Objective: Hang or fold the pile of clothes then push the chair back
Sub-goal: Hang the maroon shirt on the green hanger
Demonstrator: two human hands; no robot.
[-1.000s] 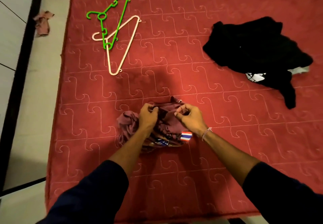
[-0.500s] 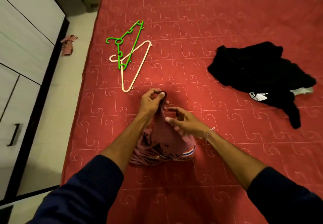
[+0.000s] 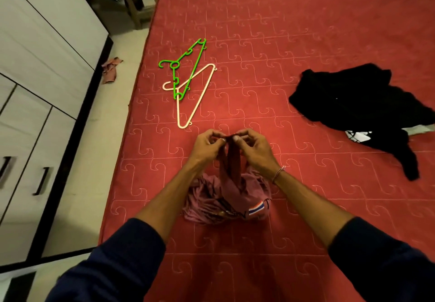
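Note:
A crumpled maroon garment (image 3: 226, 198) with a small striped flag patch lies on the red bed (image 3: 294, 30) in front of me. My left hand (image 3: 207, 146) and my right hand (image 3: 253, 147) both pinch its top edge, close together, and hold that part lifted above the heap. A green hanger (image 3: 186, 66) lies across a cream hanger (image 3: 191, 99) on the bed beyond my hands. A black garment (image 3: 357, 103) with a white print lies bunched at the right.
White wardrobe doors (image 3: 35, 89) with dark handles run along the left, across a strip of pale floor. A small pink cloth (image 3: 110, 69) lies on that floor. The legs of a chair or stool (image 3: 137, 2) show at the top, past the bed's corner.
Both hands have lifted the maroon garment's edge off the bed, and my right hand has come up to pinch it beside my left. The camera has tilted up.

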